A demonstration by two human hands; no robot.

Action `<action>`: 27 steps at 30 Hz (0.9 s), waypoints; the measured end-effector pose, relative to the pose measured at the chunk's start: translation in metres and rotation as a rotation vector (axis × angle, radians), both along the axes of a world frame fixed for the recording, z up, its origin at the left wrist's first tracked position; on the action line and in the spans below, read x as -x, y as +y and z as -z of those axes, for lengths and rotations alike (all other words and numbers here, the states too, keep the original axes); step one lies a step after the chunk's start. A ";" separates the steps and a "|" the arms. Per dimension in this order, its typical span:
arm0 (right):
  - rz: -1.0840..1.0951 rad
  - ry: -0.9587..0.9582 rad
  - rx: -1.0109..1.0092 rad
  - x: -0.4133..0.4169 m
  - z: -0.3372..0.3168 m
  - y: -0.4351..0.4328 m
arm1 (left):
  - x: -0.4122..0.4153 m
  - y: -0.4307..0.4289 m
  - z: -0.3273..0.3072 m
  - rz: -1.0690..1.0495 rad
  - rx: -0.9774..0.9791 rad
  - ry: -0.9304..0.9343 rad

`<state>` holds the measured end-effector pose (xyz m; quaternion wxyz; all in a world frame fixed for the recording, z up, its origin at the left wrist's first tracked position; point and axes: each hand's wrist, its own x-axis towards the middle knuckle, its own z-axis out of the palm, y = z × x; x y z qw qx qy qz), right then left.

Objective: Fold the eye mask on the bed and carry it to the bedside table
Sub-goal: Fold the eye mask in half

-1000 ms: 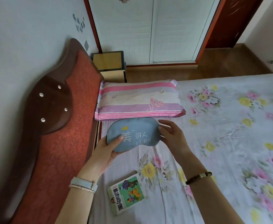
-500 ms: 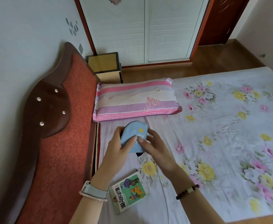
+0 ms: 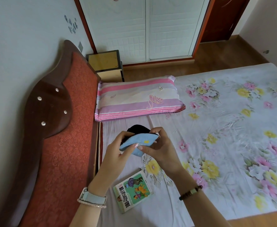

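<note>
1. Both hands hold the eye mask (image 3: 138, 141) in mid-air above the bed (image 3: 216, 145), the blue face doubled over and the black lining showing at the far edge.
2. The left hand (image 3: 116, 154) grips the near-left end of the eye mask, thumb on top of the blue fabric and fingers curled underneath.
3. The right hand (image 3: 159, 149) pinches the opposite end, its thumb pressing the fold close beside the left thumb; neither hand is free.
4. The fold appears partly made: the two halves are not yet lined up, since black fabric peeks out beyond the blue edge.
5. To finish it well, the edges should probably be brought flush and the crease squeezed flat between thumbs and fingers before one hand lets go, or the soft padding may spring open.
6. A book (image 3: 133, 192) with a green cover lies on the bed just below the hands, nearer the person; a striped pillow (image 3: 137, 99) lies beyond them.
7. The bedside worktop (image 3: 104, 60) stands well beyond the hands, past the pillow and next to the headboard (image 3: 60, 128); its yellow top looks bare, and whatever its drawers contain is hidden.
</note>
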<state>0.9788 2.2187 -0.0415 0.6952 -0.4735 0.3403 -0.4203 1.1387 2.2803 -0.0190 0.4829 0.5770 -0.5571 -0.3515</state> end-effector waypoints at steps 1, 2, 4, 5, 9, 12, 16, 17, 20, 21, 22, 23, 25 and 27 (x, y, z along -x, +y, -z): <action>0.013 0.011 0.004 -0.001 0.000 0.000 | -0.001 0.000 0.003 -0.021 0.001 0.005; 0.022 0.021 0.017 -0.003 0.001 0.000 | -0.003 0.000 0.006 -0.053 0.014 -0.010; 0.028 0.037 0.050 -0.005 0.002 -0.001 | -0.006 0.000 0.011 -0.107 0.044 -0.074; 0.025 0.042 0.062 -0.005 0.003 -0.002 | -0.008 0.000 0.012 -0.114 0.039 -0.078; -0.011 0.058 0.107 -0.005 0.004 -0.006 | -0.011 -0.001 0.019 -0.067 -0.045 0.129; -0.015 0.052 0.140 -0.003 0.003 -0.008 | -0.013 -0.002 0.023 -0.061 -0.086 0.408; -0.046 0.072 0.168 0.001 0.000 -0.010 | -0.016 -0.003 0.022 0.016 -0.168 0.389; -0.049 0.084 0.175 0.002 0.000 -0.010 | -0.016 -0.003 0.021 0.029 -0.169 0.356; -0.036 0.087 0.181 0.005 0.000 -0.009 | -0.013 -0.002 0.018 0.023 -0.141 0.288; -0.026 0.086 0.187 0.005 0.000 -0.009 | -0.011 -0.001 0.018 0.020 -0.119 0.265; -0.014 0.092 0.200 0.006 0.000 -0.009 | -0.010 -0.001 0.017 0.015 -0.095 0.240; -0.005 0.099 0.218 0.006 0.001 -0.009 | -0.009 0.000 0.018 0.005 -0.075 0.221; -0.007 0.095 0.243 0.006 0.001 -0.007 | -0.006 0.001 0.019 -0.029 -0.045 0.199; -0.019 0.087 0.248 0.007 0.000 -0.004 | -0.005 0.003 0.020 -0.055 -0.015 0.182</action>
